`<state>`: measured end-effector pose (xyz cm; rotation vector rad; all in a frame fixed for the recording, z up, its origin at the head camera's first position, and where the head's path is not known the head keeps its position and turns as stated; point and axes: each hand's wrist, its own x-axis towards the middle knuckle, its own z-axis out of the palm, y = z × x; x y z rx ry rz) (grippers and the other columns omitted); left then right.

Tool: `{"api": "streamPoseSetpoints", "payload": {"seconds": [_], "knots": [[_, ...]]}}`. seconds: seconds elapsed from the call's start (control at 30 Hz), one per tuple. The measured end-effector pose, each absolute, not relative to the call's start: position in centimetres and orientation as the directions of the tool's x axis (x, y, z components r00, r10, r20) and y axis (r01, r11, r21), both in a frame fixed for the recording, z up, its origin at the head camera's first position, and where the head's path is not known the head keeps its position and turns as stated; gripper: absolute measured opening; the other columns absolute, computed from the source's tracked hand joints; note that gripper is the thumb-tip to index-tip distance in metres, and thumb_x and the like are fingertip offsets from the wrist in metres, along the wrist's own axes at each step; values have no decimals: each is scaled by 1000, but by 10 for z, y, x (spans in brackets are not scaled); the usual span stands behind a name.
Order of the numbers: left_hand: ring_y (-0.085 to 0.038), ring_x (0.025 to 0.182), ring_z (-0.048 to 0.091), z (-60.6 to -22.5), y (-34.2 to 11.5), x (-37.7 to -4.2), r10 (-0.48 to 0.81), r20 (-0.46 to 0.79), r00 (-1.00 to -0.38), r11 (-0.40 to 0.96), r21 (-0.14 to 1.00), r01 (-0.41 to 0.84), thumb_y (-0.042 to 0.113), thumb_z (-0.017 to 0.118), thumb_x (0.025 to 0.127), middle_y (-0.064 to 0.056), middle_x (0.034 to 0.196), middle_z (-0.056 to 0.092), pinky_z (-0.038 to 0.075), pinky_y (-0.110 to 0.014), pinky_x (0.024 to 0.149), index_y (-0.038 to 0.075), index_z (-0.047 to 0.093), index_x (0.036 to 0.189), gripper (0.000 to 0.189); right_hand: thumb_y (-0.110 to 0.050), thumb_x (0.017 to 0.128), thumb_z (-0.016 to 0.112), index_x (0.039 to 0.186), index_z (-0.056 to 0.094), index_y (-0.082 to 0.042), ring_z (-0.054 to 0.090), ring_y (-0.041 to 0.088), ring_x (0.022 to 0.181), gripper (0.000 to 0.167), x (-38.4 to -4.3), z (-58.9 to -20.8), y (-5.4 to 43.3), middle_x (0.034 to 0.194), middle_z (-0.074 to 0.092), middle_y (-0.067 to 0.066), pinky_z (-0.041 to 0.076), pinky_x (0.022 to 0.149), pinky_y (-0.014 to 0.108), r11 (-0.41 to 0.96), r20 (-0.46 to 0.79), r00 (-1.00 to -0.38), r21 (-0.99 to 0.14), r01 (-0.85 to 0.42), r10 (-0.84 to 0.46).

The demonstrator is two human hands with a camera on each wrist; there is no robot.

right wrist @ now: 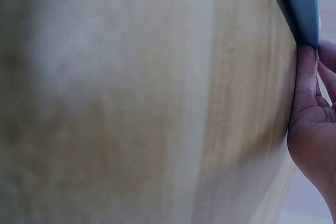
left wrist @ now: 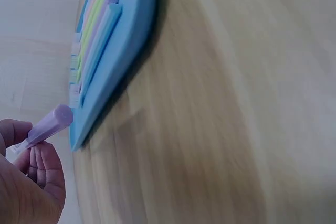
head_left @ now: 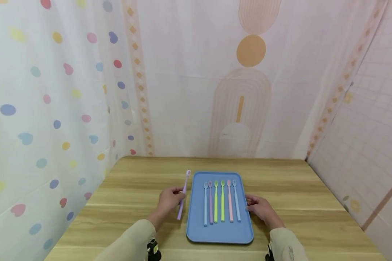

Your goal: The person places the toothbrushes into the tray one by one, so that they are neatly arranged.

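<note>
My left hand point(head_left: 170, 200) pinches a purple toothbrush point(head_left: 182, 204) between thumb and fingers, its head pointing up and away, just left of the blue tray point(head_left: 220, 235). In the left wrist view the round end of the toothbrush handle point(left wrist: 59, 117) faces the camera. Side by side in the tray lie several toothbrushes: a light blue one point(head_left: 205, 206), a purple one point(head_left: 211, 206), two yellow-green ones point(head_left: 216, 204), a pink one point(head_left: 230, 204) and another light blue one point(head_left: 237, 204). My right hand point(head_left: 261, 209) grips the tray's right edge, with fingertips against the rim.
The tray rests on a wooden table point(head_left: 134, 181). Behind the table hangs a patterned curtain point(head_left: 183, 90), with a dotted curtain point(head_left: 52, 145) on the left and a checked one point(head_left: 372, 127) on the right.
</note>
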<state>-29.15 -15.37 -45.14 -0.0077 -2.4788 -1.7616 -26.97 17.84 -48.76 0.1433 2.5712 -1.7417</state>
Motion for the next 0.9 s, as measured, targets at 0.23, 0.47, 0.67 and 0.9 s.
{"api": "streamPoseSetpoints", "payload": {"seconds": [0.23, 0.47, 0.67, 0.9], "knots": [[-14, 71, 61, -451, -131, -299, -82, 58, -995, 285, 958, 32, -2, 69, 83, -12, 86, 66, 57, -29, 63, -12, 69, 110, 29, 9, 85, 62, 133, 57, 8, 58, 24, 93, 48, -269, -489, 178, 104, 61, 16, 55, 81, 38, 365, -86, -995, -926, 98, 50], [-16, 69, 62, -450, -113, -297, -71, 31, -997, 274, 962, 11, 0, 71, 84, -14, 88, 65, 57, -29, 62, -11, 68, 114, 32, 9, 85, 62, 134, 56, 8, 59, 24, 94, 49, -268, -487, 178, 105, 61, 16, 55, 82, 38, 378, -89, -995, -921, 100, 46], [-17, 69, 61, -456, -104, -294, -80, -8, -997, 321, 946, -33, 4, 68, 88, -11, 88, 63, 56, -30, 63, -5, 67, 118, 32, 11, 85, 62, 133, 56, 10, 59, 23, 93, 49, -268, -486, 177, 105, 61, 17, 55, 81, 38, 358, -90, -995, -928, 100, 44], [-18, 71, 58, -465, -97, -297, -133, 34, -991, 413, 910, -24, 6, 69, 87, -9, 87, 62, 53, -30, 59, -3, 70, 113, 28, 10, 86, 62, 135, 55, 9, 58, 25, 95, 49, -267, -485, 177, 106, 61, 17, 55, 82, 38, 363, -103, -993, -925, 114, 49]]}}
